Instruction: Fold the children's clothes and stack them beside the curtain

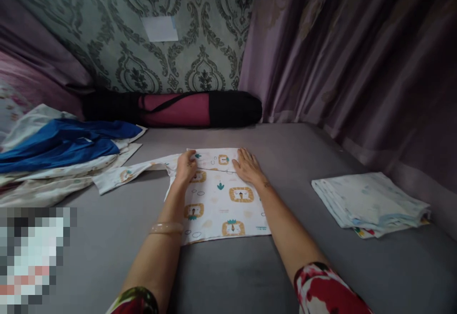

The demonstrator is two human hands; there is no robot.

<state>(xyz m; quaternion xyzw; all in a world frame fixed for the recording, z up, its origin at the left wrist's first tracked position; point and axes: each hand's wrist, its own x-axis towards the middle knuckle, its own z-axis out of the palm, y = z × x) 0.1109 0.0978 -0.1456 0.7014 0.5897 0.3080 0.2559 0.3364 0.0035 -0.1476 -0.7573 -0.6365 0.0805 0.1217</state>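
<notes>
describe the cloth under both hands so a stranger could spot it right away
On the grey bed surface, look at the middle, where the left hand and right hand press flat. The cloth beneath is white with orange lion faces, unlike the pale folded stack at right.

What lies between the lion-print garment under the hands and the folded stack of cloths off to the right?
Only bare grey surface. In the head view, nothing sits between the lion-print garment and the folded stack.

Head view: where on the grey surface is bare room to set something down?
Bare grey surface lies between the lion-print garment and the folded stack, and along the near edge. The left side is crowded by a clothes pile; a rolled bag lines the wall.
</notes>
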